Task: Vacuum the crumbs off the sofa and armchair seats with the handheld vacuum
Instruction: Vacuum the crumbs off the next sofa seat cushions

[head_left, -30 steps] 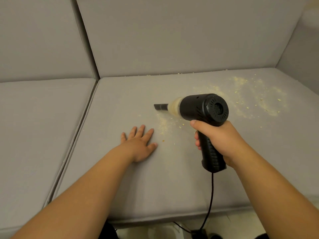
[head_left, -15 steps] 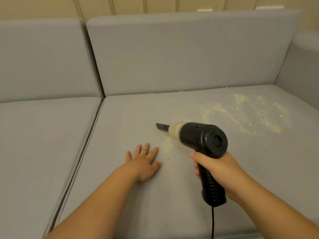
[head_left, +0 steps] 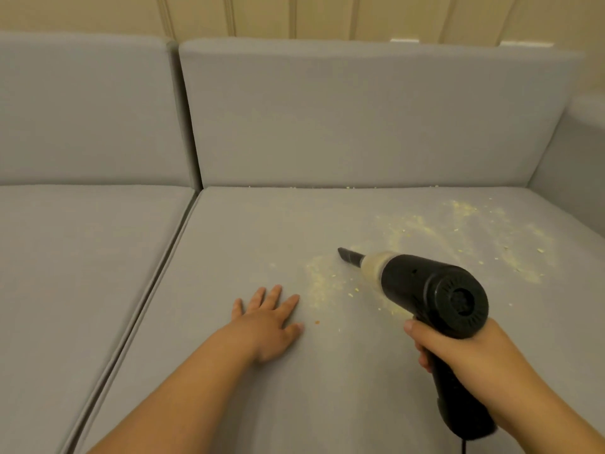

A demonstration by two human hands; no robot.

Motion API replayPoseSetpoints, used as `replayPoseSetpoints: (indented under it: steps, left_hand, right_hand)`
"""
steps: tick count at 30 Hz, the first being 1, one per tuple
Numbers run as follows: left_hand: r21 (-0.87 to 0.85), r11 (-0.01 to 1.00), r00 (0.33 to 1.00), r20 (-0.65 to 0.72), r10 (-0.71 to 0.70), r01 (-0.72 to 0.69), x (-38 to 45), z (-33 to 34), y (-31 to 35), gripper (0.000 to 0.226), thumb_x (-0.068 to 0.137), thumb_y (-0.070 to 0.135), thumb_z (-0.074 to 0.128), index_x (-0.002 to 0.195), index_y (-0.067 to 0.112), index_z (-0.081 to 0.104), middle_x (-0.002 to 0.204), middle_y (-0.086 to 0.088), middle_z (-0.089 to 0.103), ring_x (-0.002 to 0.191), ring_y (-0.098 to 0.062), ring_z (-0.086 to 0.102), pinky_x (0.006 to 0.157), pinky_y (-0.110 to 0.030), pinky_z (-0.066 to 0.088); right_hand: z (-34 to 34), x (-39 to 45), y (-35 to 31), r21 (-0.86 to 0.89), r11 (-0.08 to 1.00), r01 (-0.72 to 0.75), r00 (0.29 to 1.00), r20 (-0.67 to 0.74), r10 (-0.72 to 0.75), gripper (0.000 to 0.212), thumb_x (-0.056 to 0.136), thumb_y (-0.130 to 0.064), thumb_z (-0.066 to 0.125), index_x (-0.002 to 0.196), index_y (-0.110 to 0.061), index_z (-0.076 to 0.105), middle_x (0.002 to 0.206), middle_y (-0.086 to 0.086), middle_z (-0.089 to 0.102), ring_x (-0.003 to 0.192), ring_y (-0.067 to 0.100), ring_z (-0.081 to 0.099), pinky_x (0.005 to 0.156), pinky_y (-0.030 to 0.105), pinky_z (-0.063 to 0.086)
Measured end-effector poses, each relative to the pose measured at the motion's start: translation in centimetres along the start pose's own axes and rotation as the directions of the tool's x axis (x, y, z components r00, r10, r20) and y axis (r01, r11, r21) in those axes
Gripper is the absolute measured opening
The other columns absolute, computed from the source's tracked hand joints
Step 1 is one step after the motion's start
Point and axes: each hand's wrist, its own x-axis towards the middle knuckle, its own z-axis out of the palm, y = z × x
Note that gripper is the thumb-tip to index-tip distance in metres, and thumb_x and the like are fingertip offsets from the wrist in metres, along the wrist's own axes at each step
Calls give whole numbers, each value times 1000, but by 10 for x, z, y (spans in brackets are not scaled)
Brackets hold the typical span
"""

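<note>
The vacuum (head_left: 429,290) is being gripped by its handle in the right hand (head_left: 465,362), fingers wrapped tight; its body is being held above the fist, nozzle (head_left: 350,256) aimed left over crumbs (head_left: 322,286) on the seat (head_left: 262,240). The left hand (head_left: 268,322) is being pressed flat, fingers spread, holding nothing, just left of those crumbs.

My vacuum (head_left: 425,290) looks matt black plastic — its dust cup (head_left: 373,265) translucent; the sofa seat (head_left: 262,240) is grey woven cloth.
</note>
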Motion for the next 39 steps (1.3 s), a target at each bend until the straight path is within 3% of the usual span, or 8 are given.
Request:
replayPoseSetpoints:
  steps: [7, 11, 15, 19, 26, 30, 36, 39]
  left_hand:
    - [23, 1000, 1000, 8, -9, 9, -2, -1, 3, 69, 103, 68, 24, 161, 48, -6, 171, 8, -19, 158, -23, -18, 124, -59, -9]
    - [35, 999, 1000, 0, -14, 14, -2, -6, 5, 69, 103, 68, 24, 161, 48, -7, 171, 8, -19, 158, -23, -17, 124, -59, -7]
    - [36, 999, 1000, 14, -19, 18, -3, -1, 4, 69, 103, 67, 25, 161, 48, -6, 171, 9, -19, 158, -23, -16, 125, -59, -7]
    - [25, 999, 1000, 18, -24, 23, -3, 1, 4, 69, 103, 68, 25, 161, 49, -7, 171, 9, -19, 158, -23, -18, 124, -59, -8]
    - [32, 999, 999, 17, -28, 27, -3, 0, 2, 69, 102, 69, 24, 161, 50, -7, 171, 10, -19, 158, -22, -17, 125, -58, -7]
    - [38, 999, 999, 17, -28, 28, -1, 0, 2, 69, 102, 68, 25, 161, 50, -7, 171, 10, -18, 158, -22, -16, 125, -59, -6]
    - [74, 997, 999, 16, -32, 31, -1, 0, 2, 69, 103, 68, 25, 161, 49, -7, 172, 8, -17, 158, -23, -14, 125, -59, -2]
    - [87, 996, 999, 3, -33, 33, -3, 2, 3, 72, 101, 70, 26, 161, 48, -7, 172, 7, -17, 159, -25, -13, 125, -59, -2]
  right_hand:
    - [9, 0, -5, 3, 997, 77, 995, 60, -77, 28, 83, -35, 83, 80, -8, 75, 71, 12, 76, 63, 23, 74, 81, 52, 62]
    - [7, 4, -3, 9, 996, 91, 996, -15, -91, 28, 85, -34, 84, 81, -8, 76, 70, 10, 76, 64, 24, 74, 79, 49, 62]
    - [4, 3, 1, 39, 996, 77, 995, 63, -79, 24, 87, -28, 83, 87, -5, 75, 72, 12, 74, 61, 21, 72, 69, 43, 61]
    - [6, -2, 3, 21, 995, 97, 984, 149, -99, 21, 86, -27, 82, 92, -8, 76, 75, 13, 74, 64, 24, 72, 71, 42, 63]
    - [13, -4, 1, -18, 993, 119, 988, 97, -116, 23, 87, -31, 83, 87, -9, 75, 75, 10, 76, 65, 22, 75, 83, 55, 64]
    - [10, -8, 0, -21, 992, 123, 982, 146, -119, 23, 87, -30, 81, 88, -9, 74, 75, 9, 76, 65, 21, 75, 82, 52, 63]
    - [5, -11, 1, 40, 995, 96, 992, 83, -99, 27, 88, -28, 82, 87, -2, 72, 70, 6, 73, 62, 19, 72, 79, 48, 63]
    - [-1, -18, 4, 72, 994, 80, 985, 150, -90, 23, 88, -25, 81, 85, -5, 72, 70, 7, 72, 62, 20, 70, 77, 46, 62]
